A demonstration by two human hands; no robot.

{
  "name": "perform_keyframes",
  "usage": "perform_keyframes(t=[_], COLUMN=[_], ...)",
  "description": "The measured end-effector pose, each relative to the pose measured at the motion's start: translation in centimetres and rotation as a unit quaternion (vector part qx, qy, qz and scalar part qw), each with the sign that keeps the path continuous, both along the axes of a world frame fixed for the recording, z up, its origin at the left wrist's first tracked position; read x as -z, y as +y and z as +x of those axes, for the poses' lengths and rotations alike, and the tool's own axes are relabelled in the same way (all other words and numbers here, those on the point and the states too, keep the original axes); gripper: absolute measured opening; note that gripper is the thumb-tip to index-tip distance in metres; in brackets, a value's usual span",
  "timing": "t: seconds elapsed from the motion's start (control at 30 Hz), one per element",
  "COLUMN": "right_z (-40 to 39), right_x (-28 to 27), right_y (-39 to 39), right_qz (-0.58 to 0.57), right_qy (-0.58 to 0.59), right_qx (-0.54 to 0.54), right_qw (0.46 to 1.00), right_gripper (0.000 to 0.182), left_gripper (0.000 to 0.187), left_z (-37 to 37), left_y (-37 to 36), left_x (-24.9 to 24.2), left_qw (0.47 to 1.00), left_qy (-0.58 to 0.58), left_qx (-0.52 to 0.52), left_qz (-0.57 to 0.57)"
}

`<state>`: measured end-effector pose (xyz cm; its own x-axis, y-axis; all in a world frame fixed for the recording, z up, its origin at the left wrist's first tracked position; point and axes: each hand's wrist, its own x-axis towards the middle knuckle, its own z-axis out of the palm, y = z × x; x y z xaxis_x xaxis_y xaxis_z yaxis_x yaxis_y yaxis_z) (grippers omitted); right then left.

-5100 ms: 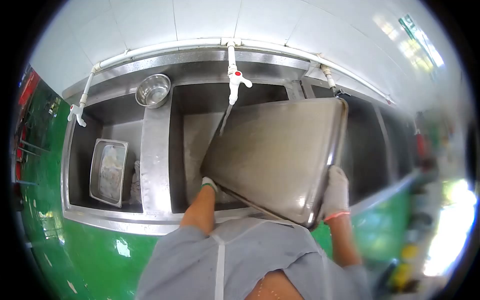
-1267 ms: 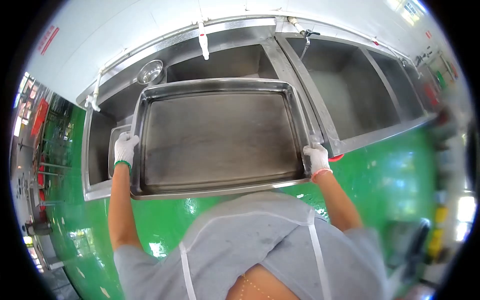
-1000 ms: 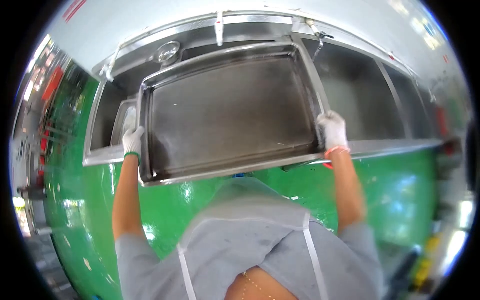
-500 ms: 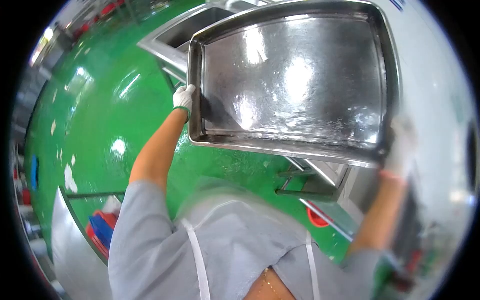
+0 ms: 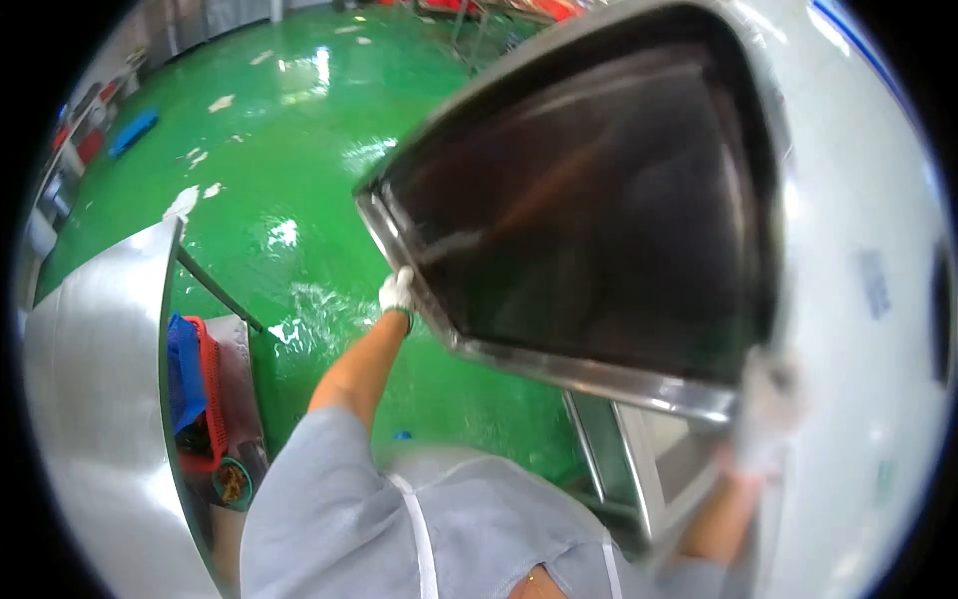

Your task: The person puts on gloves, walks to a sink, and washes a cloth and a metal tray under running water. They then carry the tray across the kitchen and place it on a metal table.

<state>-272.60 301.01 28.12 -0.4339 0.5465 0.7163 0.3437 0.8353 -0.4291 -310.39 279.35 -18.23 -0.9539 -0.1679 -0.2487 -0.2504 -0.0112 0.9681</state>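
Note:
A large metal tray (image 5: 589, 374) with raised rims is held up in front of me, tilted, its dark inner surface facing me. My left hand (image 5: 397, 290), in a white glove with a green cuff, is closed on the left rim. At the lower right corner, my right hand (image 5: 773, 409) grips the tray; its white glove is blurred by motion. The fingers on the far side of the rim are hidden.
On the left is a steel table (image 5: 100, 399), with a red basket (image 5: 212, 399), a blue item and a small green bowl (image 5: 233, 482) beneath it. A metal frame (image 5: 639, 469) stands below the tray. A white wall (image 5: 858, 399) runs close along the right. The green floor (image 5: 289, 180) looks wet.
The tray has tilted and turned, its left side now lower, and its inside looks darker. Both hands have moved down with it. The view has swung, showing more of the steel table.

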Motion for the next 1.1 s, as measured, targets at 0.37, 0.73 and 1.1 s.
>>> perform_keyframes(t=[0.37, 0.73, 1.1], right_z=[-14.3, -27.4, -43.4], right_x=[-2.6, 2.9, 21.7], right_y=[-8.6, -7.4, -5.0], right_qz=[0.309, 0.29, -0.034], right_qy=[-0.204, -0.246, -0.617], right_qx=[-0.236, -0.267, -0.26], right_qw=[0.898, 0.885, 0.742], right_gripper=[0.014, 0.008, 0.025], left_gripper=[0.033, 0.048, 0.037], left_z=[-2.8, -10.0, -14.3], left_y=[-10.9, -20.7, -40.8], left_x=[12.3, 3.8, -1.8], left_qw=[0.819, 0.919, 0.913], left_qy=[-0.238, -0.093, -0.172], left_qx=[-0.135, 0.254, 0.024], left_qz=[0.504, -0.286, -0.369])
